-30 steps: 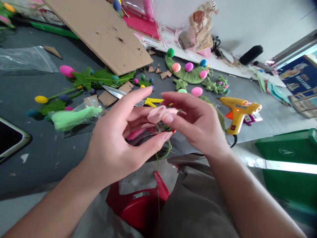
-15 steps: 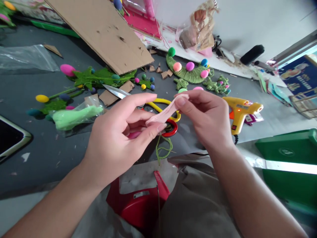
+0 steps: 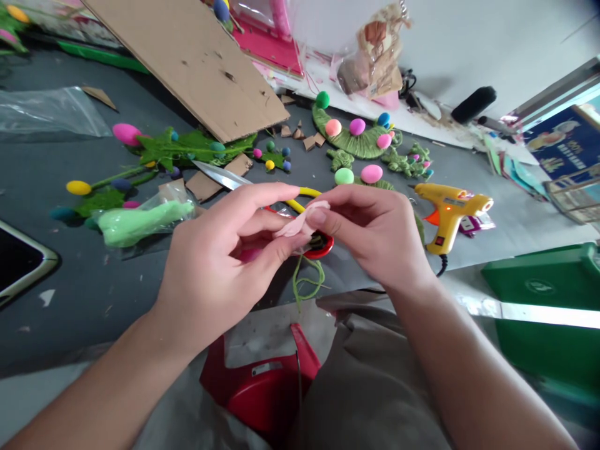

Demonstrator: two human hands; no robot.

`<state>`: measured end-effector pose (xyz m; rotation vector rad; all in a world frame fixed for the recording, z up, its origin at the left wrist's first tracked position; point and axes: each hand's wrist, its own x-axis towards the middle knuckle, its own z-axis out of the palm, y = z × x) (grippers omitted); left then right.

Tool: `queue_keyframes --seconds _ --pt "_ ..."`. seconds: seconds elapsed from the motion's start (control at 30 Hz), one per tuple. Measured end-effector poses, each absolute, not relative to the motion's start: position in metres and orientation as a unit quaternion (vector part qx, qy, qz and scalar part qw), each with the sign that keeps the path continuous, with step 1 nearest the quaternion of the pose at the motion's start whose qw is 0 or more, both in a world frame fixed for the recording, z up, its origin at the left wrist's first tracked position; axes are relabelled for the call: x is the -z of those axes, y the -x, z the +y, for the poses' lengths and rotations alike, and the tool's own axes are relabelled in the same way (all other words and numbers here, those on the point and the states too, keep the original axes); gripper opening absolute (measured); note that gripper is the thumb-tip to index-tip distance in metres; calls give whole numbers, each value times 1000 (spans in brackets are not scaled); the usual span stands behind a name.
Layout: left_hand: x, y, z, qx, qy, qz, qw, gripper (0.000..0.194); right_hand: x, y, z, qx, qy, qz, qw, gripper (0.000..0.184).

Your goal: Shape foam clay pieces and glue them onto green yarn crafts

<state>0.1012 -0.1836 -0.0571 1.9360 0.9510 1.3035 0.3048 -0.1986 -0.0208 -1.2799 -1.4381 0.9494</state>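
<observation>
Both hands meet over the grey table and pinch one small piece of soft pale pink clay [image 3: 300, 222]. My left hand [image 3: 225, 262] grips its lower end between thumb and fingers, with a brighter pink bit tucked under the fingers. My right hand [image 3: 375, 231] pinches the upper end. Just beneath them lie scissors [image 3: 220, 175] with yellow and red handles and a loose green string [image 3: 307, 284].
A yellow glue gun [image 3: 450, 209] lies to the right. Green craft pieces with coloured balls [image 3: 356, 134] sit behind, a bag of light green clay [image 3: 135, 222] to the left, a cardboard sheet [image 3: 197, 56] at the back, green bins [image 3: 548, 312] right, a red stool [image 3: 262, 381] below.
The pink clay was stretched out into a strip as my right hand pulled up and away; now the hands are back together and the clay is bunched short again.
</observation>
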Motion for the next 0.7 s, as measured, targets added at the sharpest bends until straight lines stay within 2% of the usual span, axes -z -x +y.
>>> queue_keyframes --seconds 0.07,0.17,0.27,0.33,0.4,0.57,0.7 --pt "57 -102 -185 -497 -730 365 295 47 23 -311 -196 -346 547 -576 499 22" --pt "57 -104 -184 -505 -705 346 358 55 23 -315 -195 -326 553 -555 529 21" --pt "57 -105 -183 -504 -680 315 428 68 22 -308 -199 -392 524 -571 496 33" --pt "57 -105 -182 -504 -684 306 430 73 21 -300 -203 -444 502 -575 470 40" --pt "57 -103 -182 -501 -701 311 401 69 22 -293 -205 -459 490 -572 471 34" --pt "55 -99 -183 -496 -734 338 316 46 22 -292 -204 -414 489 -610 466 10" --pt "54 -99 -185 -479 -746 367 283 39 21 -304 -200 -355 533 -601 479 21"
